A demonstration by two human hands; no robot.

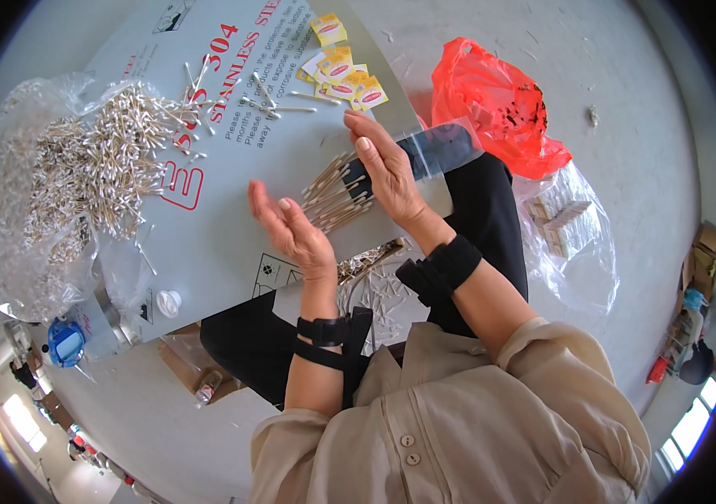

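A bundle of cotton swabs (334,200) lies near the table's front edge, between my two hands. Its right-hand ends are inside a clear plastic sleeve (446,149), which stretches out past the table edge over my leg. My right hand (387,172) rests on edge across the sleeve, fingers straight and thumb raised; its underside is hidden. Left of the bundle, my left hand (295,235) is open and empty, palm turned toward the swabs, fingers stretched out. A large clear bag spills a heap of loose swabs (97,160) at the left.
Small yellow-and-white cards (345,80) lie at the far side, beside scattered swabs (270,102). A white cap (169,303) and a blue container (66,342) are at the near left. On the right are a red plastic bag (488,101) and a clear bag of packs (563,218).
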